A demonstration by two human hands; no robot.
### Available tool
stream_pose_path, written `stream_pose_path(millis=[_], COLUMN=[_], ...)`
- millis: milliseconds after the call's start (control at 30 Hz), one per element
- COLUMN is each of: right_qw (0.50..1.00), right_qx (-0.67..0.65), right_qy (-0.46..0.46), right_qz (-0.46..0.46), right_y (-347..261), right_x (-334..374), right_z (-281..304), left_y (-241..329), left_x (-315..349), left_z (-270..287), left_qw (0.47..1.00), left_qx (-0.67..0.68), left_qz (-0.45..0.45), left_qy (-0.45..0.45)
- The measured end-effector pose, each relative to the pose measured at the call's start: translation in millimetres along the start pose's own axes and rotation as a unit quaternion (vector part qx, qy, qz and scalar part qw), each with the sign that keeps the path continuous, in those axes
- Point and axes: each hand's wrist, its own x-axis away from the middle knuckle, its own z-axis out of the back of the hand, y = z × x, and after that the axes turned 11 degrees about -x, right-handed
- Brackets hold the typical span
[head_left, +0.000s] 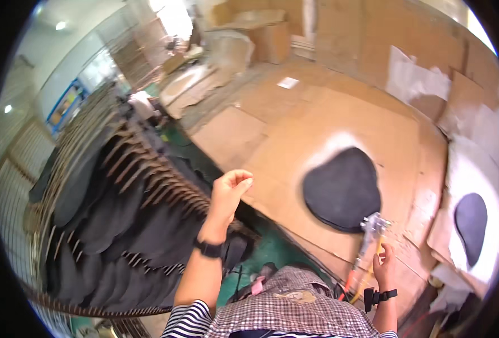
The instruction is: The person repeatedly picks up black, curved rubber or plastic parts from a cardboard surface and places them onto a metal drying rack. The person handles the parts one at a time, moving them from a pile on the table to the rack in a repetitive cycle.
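A flat black pad point(342, 188), shaped like a rounded triangle, lies on a cardboard-covered table point(272, 160). At its near right edge rests a silver spray gun point(370, 224), with an orange and a yellow hose running toward me. My right hand point(383, 265) is just below the gun by the yellow hose; its fingers are apart and I see no grip on the gun. My left hand point(230, 197) is raised over the table's left edge, fingers curled toward the thumb, with nothing seen in it.
On my left stands a rack point(142, 169) with rows of prongs, loaded with several black pads point(100, 217). To the far right, a long black pad point(471, 228) lies on a white-coated surface. Cardboard walls point(368, 42) back the table, and a white paper piece point(288, 83) lies farther off.
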Motion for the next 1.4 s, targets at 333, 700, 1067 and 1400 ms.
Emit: stream_pose_path(millis=[333,700,1067,1400], right_qw=[0.985,0.971,0.987,0.985], right_qx=[0.016,0.223,0.145,-0.053], right_qy=[0.095,-0.053,0.057,-0.049], right_qz=[-0.145,-0.065,0.030,0.159], right_y=[57,30,32,-17], right_x=[79,-16,-2,-119], right_z=[75,-52,16,-82], left_y=[-228,-201,-39,140], left_x=[-69,-84,-150,-160], left_z=[-211,-234,-289,-264], left_qw=[0.878,0.891,0.860,0.842], left_qx=[-0.443,-0.401,0.364,0.466], left_qz=[0.171,0.205,0.289,0.078], left_qy=[-0.056,-0.066,-0.212,-0.260])
